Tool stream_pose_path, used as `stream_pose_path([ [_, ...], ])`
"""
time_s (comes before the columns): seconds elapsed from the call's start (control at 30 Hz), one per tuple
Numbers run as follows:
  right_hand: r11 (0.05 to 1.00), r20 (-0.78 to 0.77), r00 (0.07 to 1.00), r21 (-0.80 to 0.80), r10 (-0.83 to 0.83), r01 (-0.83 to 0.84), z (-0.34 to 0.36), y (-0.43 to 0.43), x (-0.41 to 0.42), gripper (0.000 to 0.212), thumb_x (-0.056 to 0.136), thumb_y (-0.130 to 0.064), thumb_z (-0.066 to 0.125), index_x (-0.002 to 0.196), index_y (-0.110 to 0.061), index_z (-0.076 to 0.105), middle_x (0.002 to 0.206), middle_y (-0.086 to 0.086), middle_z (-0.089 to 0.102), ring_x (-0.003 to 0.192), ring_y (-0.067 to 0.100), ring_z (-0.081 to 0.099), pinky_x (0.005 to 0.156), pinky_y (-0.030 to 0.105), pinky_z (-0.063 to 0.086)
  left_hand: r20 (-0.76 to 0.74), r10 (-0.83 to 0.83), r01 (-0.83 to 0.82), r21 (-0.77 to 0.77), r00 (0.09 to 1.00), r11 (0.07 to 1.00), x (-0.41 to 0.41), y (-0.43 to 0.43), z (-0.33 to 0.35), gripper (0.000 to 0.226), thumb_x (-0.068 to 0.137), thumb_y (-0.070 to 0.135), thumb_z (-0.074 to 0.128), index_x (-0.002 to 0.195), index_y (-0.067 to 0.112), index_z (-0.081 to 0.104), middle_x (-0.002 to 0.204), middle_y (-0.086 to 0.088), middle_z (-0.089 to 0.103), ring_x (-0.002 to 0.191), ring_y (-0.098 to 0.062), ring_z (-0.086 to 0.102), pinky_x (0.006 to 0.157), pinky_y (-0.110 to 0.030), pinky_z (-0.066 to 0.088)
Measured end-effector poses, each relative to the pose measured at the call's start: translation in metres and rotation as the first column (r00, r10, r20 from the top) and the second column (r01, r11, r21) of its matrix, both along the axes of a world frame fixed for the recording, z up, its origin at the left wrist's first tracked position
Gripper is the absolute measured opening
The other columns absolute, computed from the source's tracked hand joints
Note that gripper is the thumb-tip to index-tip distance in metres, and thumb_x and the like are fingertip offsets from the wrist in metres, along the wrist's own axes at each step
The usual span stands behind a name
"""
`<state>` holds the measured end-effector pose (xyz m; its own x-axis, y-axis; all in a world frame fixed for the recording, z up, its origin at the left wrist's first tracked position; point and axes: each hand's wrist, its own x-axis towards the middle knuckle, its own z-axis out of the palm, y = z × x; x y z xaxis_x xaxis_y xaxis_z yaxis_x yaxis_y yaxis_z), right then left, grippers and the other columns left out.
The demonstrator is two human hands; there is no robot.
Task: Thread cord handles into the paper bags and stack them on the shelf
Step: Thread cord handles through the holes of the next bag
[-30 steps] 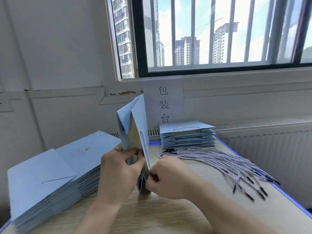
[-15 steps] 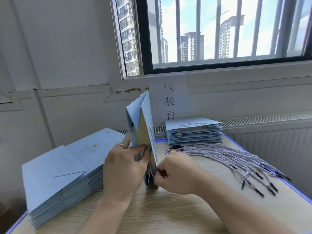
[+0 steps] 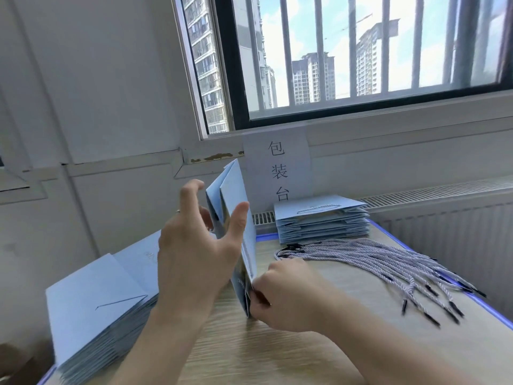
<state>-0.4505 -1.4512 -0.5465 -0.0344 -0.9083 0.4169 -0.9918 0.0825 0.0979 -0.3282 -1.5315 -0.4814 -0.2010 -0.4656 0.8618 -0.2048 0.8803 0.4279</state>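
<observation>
A folded light-blue paper bag [image 3: 233, 195] stands on end on the wooden table [image 3: 277, 354], slightly splayed. My right hand [image 3: 288, 295] pinches its lower edge near the table. My left hand [image 3: 194, 245] is raised beside the bag with fingers spread, thumb against the bag's near face and fingers reaching round its far side. A bundle of twisted grey-white cords [image 3: 374, 259] with black tips lies to the right. A cord handle shows on the top bag of the small stack [image 3: 319, 218] at the back.
A tall stack of flat blue bags [image 3: 94, 307] fills the left of the table. A paper sign [image 3: 277, 170] hangs on the wall under the barred window. A radiator [image 3: 444, 232] runs along the right. The table's blue edge [image 3: 494, 315] is near the cord tips.
My left hand has let go of the bag's middle and lifted, fingers now spread. The right hand keeps its pinch low on the bag. The view has shifted right.
</observation>
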Motion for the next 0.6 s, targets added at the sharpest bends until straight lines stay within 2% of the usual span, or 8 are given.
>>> stream_pose_path([
  [0.07, 1.000, 0.005, 1.000, 0.012, 0.009, -0.009, -0.002, -0.002, 0.001, 0.038, 0.094, -0.033, 0.041, 0.066, -0.011, 0.055, 0.054, 0.001, 0.039, 0.052, 0.030, 0.044, 0.048, 0.030, 0.022, 0.066, 0.029, -0.025, -0.057, 0.997, 0.998, -0.005, -0.005, 0.005, 0.031, 0.090, 0.045, 0.062, 0.097, 0.015, 0.053, 0.058, 0.003, 0.054, 0.050, -0.012, 0.053, 0.050, -0.033, 0.045],
  [0.13, 0.999, 0.106, 0.994, 0.006, 0.031, -0.031, -0.005, -0.003, -0.001, 0.041, 0.097, -0.035, 0.040, 0.067, -0.011, 0.053, 0.056, 0.002, 0.041, 0.055, 0.030, 0.048, 0.051, 0.033, 0.036, 0.059, 0.076, -0.070, -0.100, 0.995, 0.993, -0.006, -0.009, 0.008, 0.030, 0.094, 0.025, 0.060, 0.071, 0.013, 0.046, 0.047, 0.002, 0.045, 0.042, -0.011, 0.042, 0.045, -0.023, 0.036],
  [0.2, 1.000, 0.283, 0.959, -0.009, 0.031, -0.029, -0.004, -0.002, -0.001, 0.049, 0.097, -0.047, 0.039, 0.066, -0.012, 0.049, 0.056, 0.001, 0.046, 0.055, 0.026, 0.048, 0.062, 0.038, 0.049, -0.012, 0.100, -0.100, -0.078, 0.995, 0.992, -0.001, -0.015, 0.008, 0.039, 0.095, 0.016, 0.058, 0.061, 0.013, 0.039, 0.043, 0.005, 0.040, 0.038, -0.008, 0.037, 0.045, -0.017, 0.029],
  [0.27, 0.999, 0.493, 0.870, -0.044, 0.010, 0.013, 0.003, -0.001, 0.000, 0.051, 0.097, -0.057, 0.041, 0.070, -0.016, 0.052, 0.060, 0.002, 0.061, 0.051, 0.018, 0.052, 0.067, 0.036, 0.053, -0.107, 0.085, -0.085, 0.006, 0.991, 0.996, 0.007, -0.021, 0.008, 0.035, 0.096, 0.022, 0.052, 0.063, 0.012, 0.044, 0.043, 0.003, 0.047, 0.038, -0.012, 0.047, 0.050, -0.020, 0.037],
  [0.33, 0.995, 0.736, 0.676, -0.083, 0.031, 0.045, 0.008, 0.000, -0.001, 0.041, 0.099, -0.055, 0.045, 0.083, -0.018, 0.054, 0.070, 0.004, 0.072, 0.050, 0.014, 0.062, 0.057, 0.031, 0.051, -0.221, 0.050, -0.019, 0.141, 0.974, 0.990, 0.014, -0.023, 0.008, 0.031, 0.099, 0.027, 0.048, 0.072, 0.012, 0.052, 0.046, -0.002, 0.057, 0.040, -0.016, 0.058, 0.052, -0.032, 0.049],
  [0.4, 0.987, 0.883, 0.460, -0.142, 0.092, 0.076, 0.013, 0.000, -0.002, 0.029, 0.101, -0.045, 0.049, 0.094, -0.017, 0.051, 0.073, 0.008, 0.074, 0.054, 0.021, 0.067, 0.050, 0.028, 0.046, -0.328, 0.013, 0.079, 0.265, 0.944, 0.961, 0.017, -0.020, 0.008, 0.025, 0.101, 0.023, 0.049, 0.082, 0.008, 0.055, 0.048, -0.005, 0.061, 0.040, -0.012, 0.060, 0.050, -0.023, 0.050],
  [0.47, 0.969, 0.948, 0.277, -0.204, 0.159, 0.142, 0.019, 0.001, -0.005, 0.021, 0.100, -0.033, 0.057, 0.100, -0.013, 0.050, 0.073, 0.011, 0.073, 0.055, 0.022, 0.066, 0.051, 0.030, 0.046, -0.398, -0.025, 0.164, 0.319, 0.917, 0.933, 0.020, -0.016, 0.008, 0.017, 0.101, 0.019, 0.050, 0.091, 0.007, 0.056, 0.054, -0.007, 0.065, 0.043, -0.015, 0.063, 0.048, -0.018, 0.050],
  [0.6, 0.867, 0.940, -0.048, -0.291, 0.338, 0.405, 0.029, 0.007, -0.019, 0.026, 0.092, -0.016, 0.071, 0.107, -0.004, 0.055, 0.069, 0.008, 0.065, 0.051, 0.015, 0.054, 0.050, 0.026, 0.044, -0.499, -0.117, 0.378, 0.463, 0.859, 0.802, 0.021, -0.017, 0.002, 0.004, 0.099, 0.013, 0.053, 0.096, 0.011, 0.056, 0.068, -0.013, 0.070, 0.053, -0.029, 0.070, 0.056, -0.036, 0.057],
])
